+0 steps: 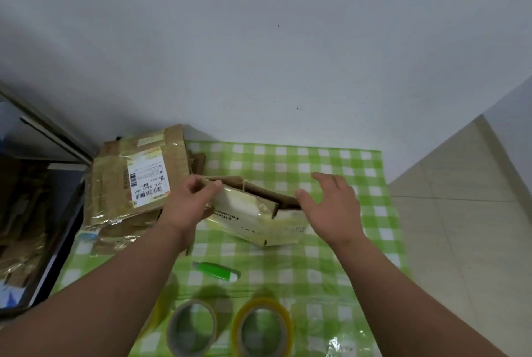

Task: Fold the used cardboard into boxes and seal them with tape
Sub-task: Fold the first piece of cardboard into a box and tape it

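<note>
A small used cardboard box (253, 218), half unfolded and covered with old tape and labels, sits on the green checked tablecloth (345, 256) in the middle. My left hand (190, 204) pinches a flap at the box's left end. Just to the right of the box's right end, my right hand (331, 207) hovers with its fingers spread and holds nothing. Two tape rolls lie near the front edge: a clear grey one (192, 328) and a yellow one (263, 326).
A stack of flattened used cartons (129, 184) with a shipping label lies at the table's back left. A green and white utility knife (217, 270) rests in front of the box. A white wall stands behind; tiled floor (460, 227) lies to the right.
</note>
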{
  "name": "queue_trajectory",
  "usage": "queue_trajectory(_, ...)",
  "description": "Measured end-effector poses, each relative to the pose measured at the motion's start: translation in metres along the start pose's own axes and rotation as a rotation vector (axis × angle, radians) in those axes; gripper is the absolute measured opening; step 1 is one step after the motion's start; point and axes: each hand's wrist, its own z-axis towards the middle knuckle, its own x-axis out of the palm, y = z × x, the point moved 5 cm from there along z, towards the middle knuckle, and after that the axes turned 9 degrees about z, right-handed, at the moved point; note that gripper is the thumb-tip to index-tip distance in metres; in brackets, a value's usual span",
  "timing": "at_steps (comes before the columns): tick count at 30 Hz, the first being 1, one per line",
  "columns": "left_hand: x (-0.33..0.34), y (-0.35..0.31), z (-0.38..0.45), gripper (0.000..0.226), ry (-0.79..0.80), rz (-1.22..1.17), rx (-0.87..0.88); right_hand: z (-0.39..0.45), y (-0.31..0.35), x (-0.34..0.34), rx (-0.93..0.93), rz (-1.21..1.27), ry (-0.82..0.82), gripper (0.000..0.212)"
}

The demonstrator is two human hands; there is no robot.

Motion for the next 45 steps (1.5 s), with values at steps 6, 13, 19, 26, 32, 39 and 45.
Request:
queue_trajectory(6,-0.001,0.007,-0.009,0.022,-0.057,-0.043,-0.027,-0.013,-0.019,0.029,0.363,0.599,0.022,0.059)
queue_trajectory(13,-0.003,0.010,-0.022,0.015,-0.082,0.170,-0.010,-0.019,-0.012,0.033,0.344,0.655,-0.045,0.067)
queue_trajectory(19,0.001,0.004,-0.033,0.012,-0.090,0.392,0.117,-0.031,-0.002,0.026,0.221,0.553,-0.028,0.052)
queue_trajectory(26,0.020,-0.003,-0.048,0.040,-0.002,0.477,0.272,-0.036,-0.004,0.024,0.042,0.460,0.041,0.037)
queue_trajectory(32,0.029,0.009,-0.057,0.055,0.048,0.588,0.359,-0.047,-0.017,0.023,-0.014,0.388,0.096,0.044)
queue_trajectory(39,0.026,0.017,-0.055,0.077,0.105,0.926,0.500,-0.055,-0.011,0.029,-0.139,0.165,0.111,0.052)
queue_trajectory(45,0.026,0.013,-0.056,0.071,0.150,0.936,0.614,-0.053,-0.010,0.035,-0.127,0.212,0.097,0.055)
